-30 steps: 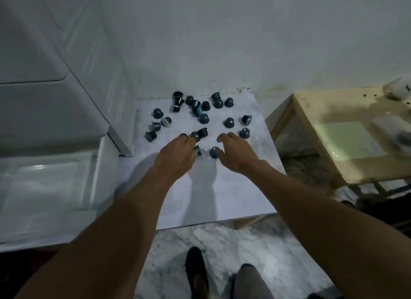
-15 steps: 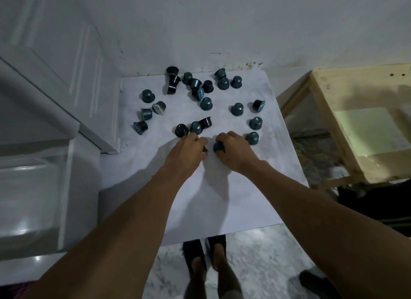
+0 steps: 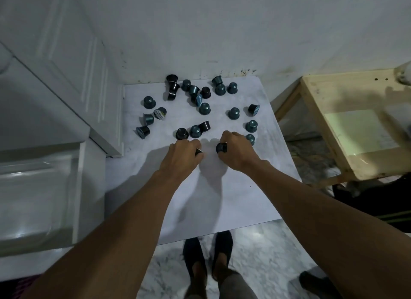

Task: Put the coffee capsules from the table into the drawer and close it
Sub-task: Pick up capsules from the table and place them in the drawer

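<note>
On the white table [image 3: 222, 198], a dark capsule [image 3: 221, 147] is gripped in the curled right hand [image 3: 235, 151]. A second capsule [image 3: 198, 151], mostly hidden, is enclosed by the curled left hand [image 3: 181, 156]. Remaining capsules [image 3: 204, 108] are scattered beyond both hands. The open drawer [image 3: 37, 198] is located at left.

Wall: I see a white wall [image 3: 222, 27], stained along its base.
Wooden stand: pale wood frame [image 3: 315, 129] to my right, apart from the rest.
Floor: grey marbled tiles [image 3: 262, 267].
Shoes: dark pair [image 3: 208, 254] on the tiles.
</note>
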### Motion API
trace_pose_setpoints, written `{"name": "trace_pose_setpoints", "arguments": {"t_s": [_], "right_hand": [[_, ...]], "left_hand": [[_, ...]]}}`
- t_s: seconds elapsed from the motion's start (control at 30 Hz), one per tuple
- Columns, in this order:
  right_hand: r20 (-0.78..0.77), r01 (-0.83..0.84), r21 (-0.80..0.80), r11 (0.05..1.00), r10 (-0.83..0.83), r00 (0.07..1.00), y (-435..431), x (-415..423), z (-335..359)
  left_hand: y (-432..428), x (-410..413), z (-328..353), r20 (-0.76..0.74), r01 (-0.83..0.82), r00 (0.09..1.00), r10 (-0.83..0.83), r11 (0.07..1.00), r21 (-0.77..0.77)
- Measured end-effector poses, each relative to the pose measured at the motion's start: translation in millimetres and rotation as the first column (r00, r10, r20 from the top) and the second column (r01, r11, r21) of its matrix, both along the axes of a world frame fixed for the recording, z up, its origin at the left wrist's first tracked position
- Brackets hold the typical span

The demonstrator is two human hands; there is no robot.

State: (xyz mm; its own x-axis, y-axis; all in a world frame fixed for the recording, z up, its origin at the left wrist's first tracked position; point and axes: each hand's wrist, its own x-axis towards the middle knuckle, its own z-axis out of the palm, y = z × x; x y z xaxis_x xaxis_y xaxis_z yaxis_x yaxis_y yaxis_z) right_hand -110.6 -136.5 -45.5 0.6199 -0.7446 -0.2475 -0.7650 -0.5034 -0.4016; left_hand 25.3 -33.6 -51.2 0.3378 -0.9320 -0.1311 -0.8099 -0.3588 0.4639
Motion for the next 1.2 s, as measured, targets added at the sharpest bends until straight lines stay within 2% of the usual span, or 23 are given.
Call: {"name": "trace_pose_setpoints", "arguments": {"t_s": [0.1,0.23,0.37,0.53,0.67,0.87,0.97,1.2], "right_hand": [[-0.013,0.001,-0.003,1.000,-0.001,1.000,2,-3,21],[0.053,-0.016,-0.004,1.000,0.016,0.998,6,-9,55],[0.127,-0.067,-0.079,0.995,0.077,0.989,13,-17,89],[0.243,-0.117,-0.122,0.986,0.144,0.959,39,-34,133],[0.373,-0.169,-0.165,0.972,0.220,0.901,73,-47,161],[0.498,-0.259,-0.216,0.941,0.335,0.800,136,-37,184],[0.532,-0.319,-0.193,0.928,0.372,0.761,165,-21,189],[0.495,-0.387,-0.185,0.903,0.426,0.757,219,34,194]], "left_hand": [[5,-2,24,-0.007,-0.025,1.000,0.024,0.999,-0.021],[17,-15,64,0.029,-0.080,0.996,0.082,0.993,-0.084],[32,-29,102,0.037,-0.193,0.979,0.199,0.972,-0.134],[69,-60,152,0.042,-0.347,0.932,0.360,0.919,-0.188],[114,-82,183,0.001,-0.495,0.860,0.511,0.834,-0.243],[187,-89,210,0.053,-0.573,0.791,0.609,0.768,-0.286],[217,-80,218,0.078,-0.588,0.769,0.635,0.749,-0.304],[276,-34,222,0.066,-0.619,0.739,0.671,0.714,-0.326]]}}
